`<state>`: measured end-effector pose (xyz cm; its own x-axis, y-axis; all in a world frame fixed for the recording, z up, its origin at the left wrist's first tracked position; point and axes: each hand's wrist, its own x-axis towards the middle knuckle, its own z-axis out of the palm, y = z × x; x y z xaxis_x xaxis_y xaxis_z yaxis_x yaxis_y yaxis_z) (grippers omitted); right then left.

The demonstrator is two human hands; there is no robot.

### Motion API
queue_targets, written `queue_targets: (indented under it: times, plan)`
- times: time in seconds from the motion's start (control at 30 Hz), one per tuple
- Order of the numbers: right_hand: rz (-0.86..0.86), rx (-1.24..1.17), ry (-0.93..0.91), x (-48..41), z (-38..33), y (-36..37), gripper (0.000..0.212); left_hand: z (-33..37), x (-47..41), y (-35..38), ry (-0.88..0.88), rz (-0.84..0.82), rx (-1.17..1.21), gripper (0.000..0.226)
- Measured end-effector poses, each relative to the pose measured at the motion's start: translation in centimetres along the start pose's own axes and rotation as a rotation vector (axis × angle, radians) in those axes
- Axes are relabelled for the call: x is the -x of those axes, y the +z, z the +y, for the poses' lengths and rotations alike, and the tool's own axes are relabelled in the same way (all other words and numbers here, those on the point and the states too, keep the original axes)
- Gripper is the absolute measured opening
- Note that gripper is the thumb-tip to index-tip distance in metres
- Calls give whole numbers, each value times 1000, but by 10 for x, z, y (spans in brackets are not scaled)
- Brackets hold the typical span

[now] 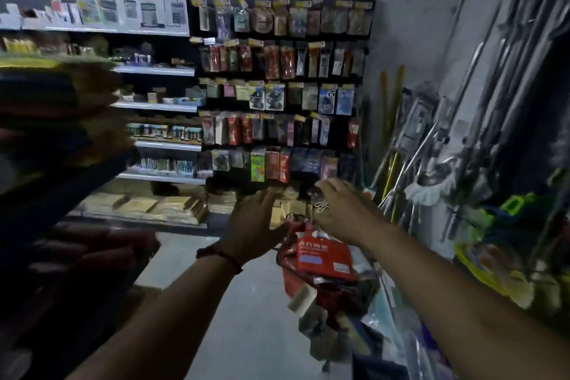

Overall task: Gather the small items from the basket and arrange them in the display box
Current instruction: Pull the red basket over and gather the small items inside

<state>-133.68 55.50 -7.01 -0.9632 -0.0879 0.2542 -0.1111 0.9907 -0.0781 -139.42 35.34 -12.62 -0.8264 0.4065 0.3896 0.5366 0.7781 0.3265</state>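
Two grips above the red basket: right grip pinches metal clips, held clear, apparently for transfer; left grip spread wide, empty, probably ready to assist

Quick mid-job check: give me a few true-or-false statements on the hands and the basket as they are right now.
1. The right hand pinches small metal clips. True.
2. The left hand grips a packet. False: it is open, fingers spread, holding nothing.
3. A red packet lies on top in the basket. True.
4. Both wrists are bare. False: the left wrist wears a red bracelet.
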Motion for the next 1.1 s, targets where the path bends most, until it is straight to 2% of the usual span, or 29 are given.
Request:
queue_targets:
  times: [0.13,0.3,0.47,0.6,0.73,0.83,0.93,1.1]
  plan:
    - [1,-39,-27,-110,37,44,71,-53,-103,39,-5,-32,-140,67]
    - [-55,-25,-152,-276,76,111,73,-142,-214,88,-51,-23,-222,60]
    - [-160,-160,-241,-446,60,156,72,-236,-288,85,-296,21,-224,59]
    - [-195,-240,-405,-569,2,179,69,-319,-328,53,-513,124,-314,61]
    - [-233,-273,-552,-648,-66,218,71,-401,-341,33,-689,194,-324,66]
    - [-249,-245,-674,-705,-126,256,72,-466,-352,28,-770,237,-339,65]
    - [-195,-227,-797,-771,-196,284,71,-542,-369,16,-844,237,-396,66]
    - [-173,-233,-886,-888,-306,305,69,-670,-404,-40,-901,235,-516,63]
